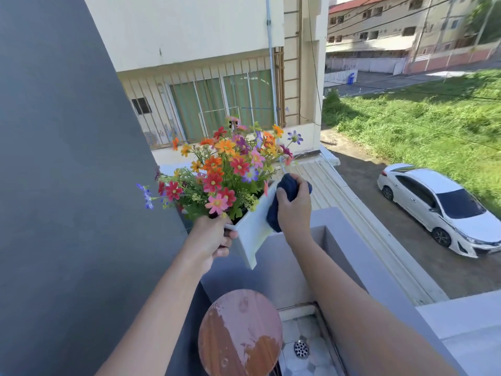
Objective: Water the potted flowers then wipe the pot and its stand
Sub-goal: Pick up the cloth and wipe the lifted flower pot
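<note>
A white square pot (250,232) full of colourful flowers (225,169) is lifted in the air and tilted, above the balcony corner. My left hand (210,237) grips the pot's near left rim. My right hand (294,206) presses a dark blue cloth (282,202) against the pot's right side wall. Below, the round wooden stand (240,333), with a worn pink top and bare brown patches, has nothing on it.
A dark grey wall (67,158) rises on the left. The grey balcony parapet (352,253) runs to the right, with a floor drain (301,348) on the tiles beside the stand. Far below are a metal roof, a white car (444,207) and grass.
</note>
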